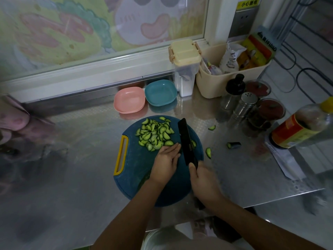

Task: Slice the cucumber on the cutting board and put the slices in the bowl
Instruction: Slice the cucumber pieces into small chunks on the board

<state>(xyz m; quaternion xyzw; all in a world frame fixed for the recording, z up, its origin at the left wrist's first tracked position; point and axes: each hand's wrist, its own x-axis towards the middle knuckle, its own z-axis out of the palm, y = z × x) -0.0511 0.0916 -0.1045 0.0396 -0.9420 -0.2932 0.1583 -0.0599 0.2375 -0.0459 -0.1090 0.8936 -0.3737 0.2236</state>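
A pile of half-moon cucumber slices [155,135] lies on the far half of a round blue cutting board [137,170] with a yellow handle. My left hand [166,162] rests flat on the board, fingers together, touching the near edge of the pile. My right hand [203,183] grips the handle of a black knife [185,141], whose blade stands on the board just right of my left hand. One slice [193,143] lies right of the blade. A pink bowl [129,100] and a blue bowl [160,92], both without contents, sit behind the board.
Stray slices [208,152] and a cucumber end [233,145] lie on the steel counter right of the board. Shakers, jars [246,105], an oil bottle [297,129], a cream basket [232,69] and a lidded container [184,67] crowd the right and back. The counter edge runs close on the right.
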